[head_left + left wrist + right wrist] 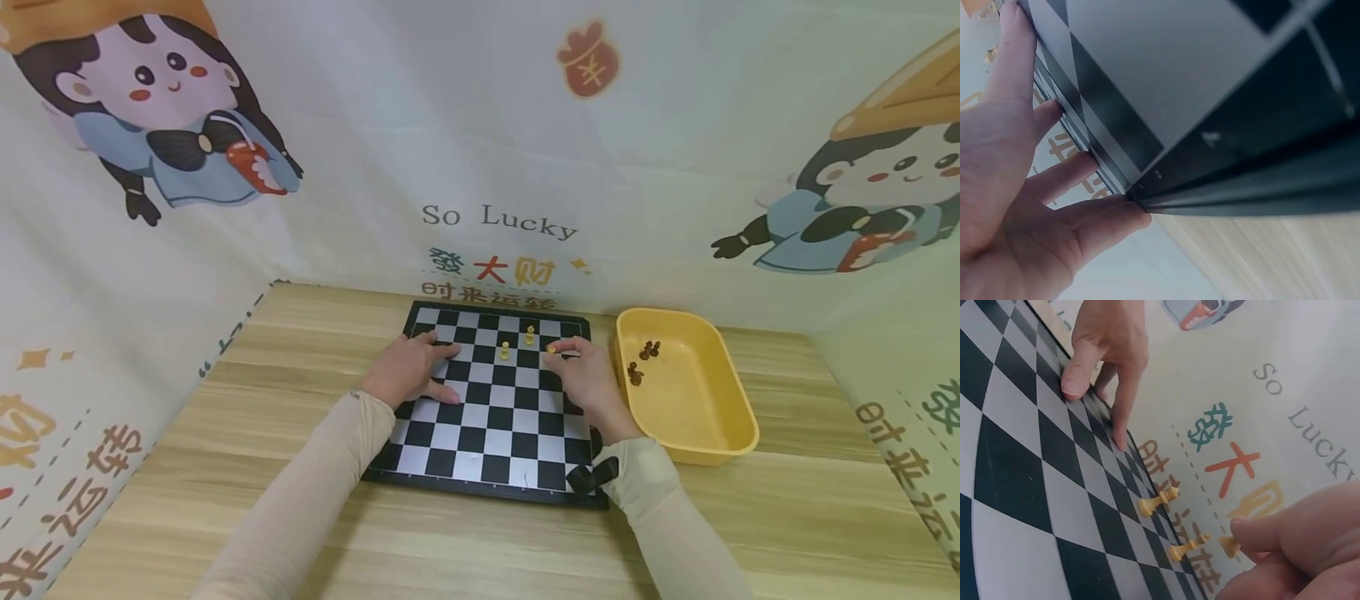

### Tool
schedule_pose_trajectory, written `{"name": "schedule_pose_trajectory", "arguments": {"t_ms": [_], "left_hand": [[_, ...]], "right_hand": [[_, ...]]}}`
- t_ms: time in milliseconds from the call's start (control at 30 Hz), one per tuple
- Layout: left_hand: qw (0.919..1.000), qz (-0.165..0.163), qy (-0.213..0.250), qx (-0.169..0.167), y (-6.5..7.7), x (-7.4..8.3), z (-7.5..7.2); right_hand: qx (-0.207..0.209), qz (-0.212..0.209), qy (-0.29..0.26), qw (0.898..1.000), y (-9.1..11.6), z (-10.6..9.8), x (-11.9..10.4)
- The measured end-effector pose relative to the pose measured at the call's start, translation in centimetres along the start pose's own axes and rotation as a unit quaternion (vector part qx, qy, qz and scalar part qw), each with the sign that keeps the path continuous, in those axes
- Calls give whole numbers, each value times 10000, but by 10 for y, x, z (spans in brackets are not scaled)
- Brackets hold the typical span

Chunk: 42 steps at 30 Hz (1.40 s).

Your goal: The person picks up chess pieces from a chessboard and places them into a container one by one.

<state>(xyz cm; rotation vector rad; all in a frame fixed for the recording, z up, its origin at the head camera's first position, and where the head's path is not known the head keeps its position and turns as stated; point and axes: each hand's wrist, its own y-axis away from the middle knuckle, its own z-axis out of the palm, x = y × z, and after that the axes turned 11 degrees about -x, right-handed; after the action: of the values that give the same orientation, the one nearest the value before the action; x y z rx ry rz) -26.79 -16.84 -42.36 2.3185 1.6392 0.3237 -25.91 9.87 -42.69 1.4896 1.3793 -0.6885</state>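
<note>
A black-and-white chessboard [480,417] lies on the wooden table. My left hand [408,367] rests on its left side, fingers spread and fingertips touching the surface; the left wrist view shows this hand [1029,187] along the board's edge. Between thumb and fingers, my right hand [588,379] pinches a yellow chess piece [1230,546], mostly covered by the fingers, over the far right of the board. Two other yellow chess pieces stand upright nearby, one pawn-like [505,350] and one taller [530,335].
A yellow plastic tub [738,400] stands just right of the board, with several dark brown chess pieces [636,375] inside near its left wall. A printed cloth backdrop [360,167] rises behind the table [247,392]. A black strap [592,475] hangs at my right wrist over the board's near corner.
</note>
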Motion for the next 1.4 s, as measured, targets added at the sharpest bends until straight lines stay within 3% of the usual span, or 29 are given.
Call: {"name": "schedule_pose_trajectory", "arguments": {"t_ms": [633,1167,1400], "left_hand": [[10000,-8,-22,2,1,0,1],[10000,44,-55,16,4,2,-1],[10000,66,-20,66,2,0,0]], "right_hand": [[-251,-100,380,9989,19,-59,-21],[-313,-93,677,9972,25,-111,-15],[-525,-103,644,9965,28,-132,-16]]}}
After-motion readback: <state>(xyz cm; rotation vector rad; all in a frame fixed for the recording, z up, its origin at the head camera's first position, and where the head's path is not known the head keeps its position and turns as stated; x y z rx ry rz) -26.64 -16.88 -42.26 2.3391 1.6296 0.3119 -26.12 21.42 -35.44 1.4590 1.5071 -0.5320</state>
